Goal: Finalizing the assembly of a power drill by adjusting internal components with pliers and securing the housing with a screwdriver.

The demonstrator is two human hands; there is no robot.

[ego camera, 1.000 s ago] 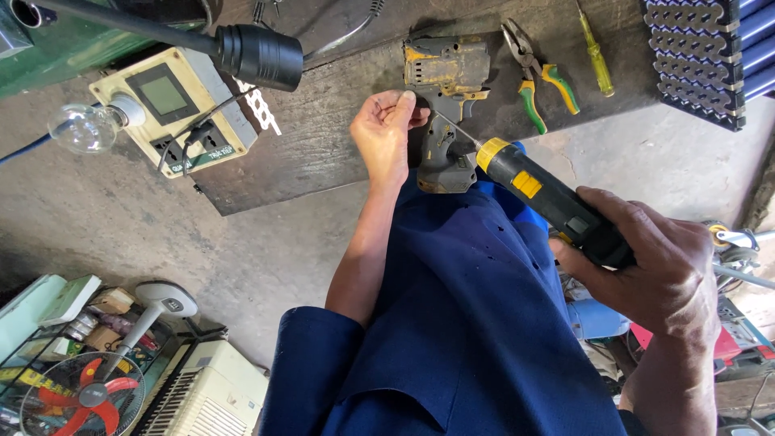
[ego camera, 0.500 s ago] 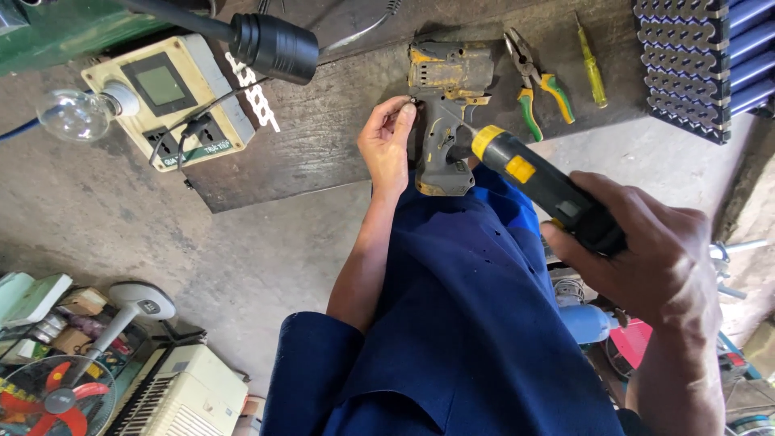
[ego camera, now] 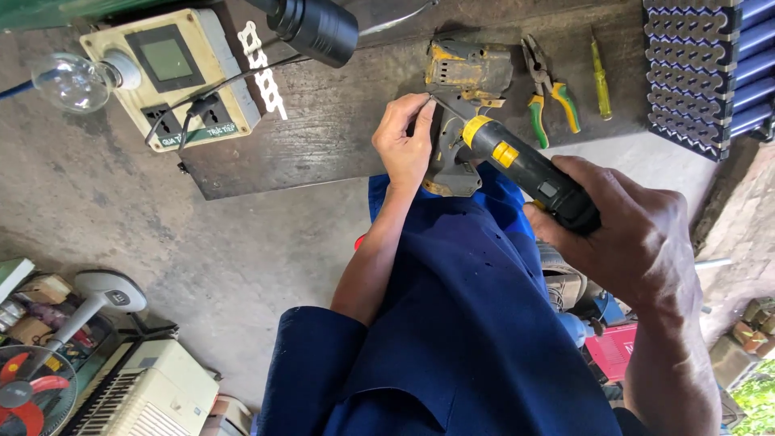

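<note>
A worn yellow-and-grey power tool body [ego camera: 462, 97] lies on a dark wooden board [ego camera: 323, 137]. My left hand [ego camera: 404, 145] rests against its left side, with fingertips pinching near the thin metal bit at the top of the grip. My right hand [ego camera: 634, 238] is closed around the black rear of a black-and-yellow electric screwdriver [ego camera: 521, 165]. The screwdriver's bit points up-left and meets the tool body beside my left fingers. My blue sleeve and garment [ego camera: 452, 323] fill the lower middle.
Green-and-yellow pliers [ego camera: 549, 97] and a yellow tester screwdriver [ego camera: 601, 77] lie right of the tool. A blue battery cell pack [ego camera: 702, 73] is at top right. A cream socket box [ego camera: 173, 77], a bulb [ego camera: 73, 81] and a black lamp head [ego camera: 319, 28] sit left. A fan [ego camera: 32, 387] stands lower left.
The screwdriver's front has swung up to the tool body. My left fingers have shifted from the top of the body to the bit's tip. The view has drifted slightly.
</note>
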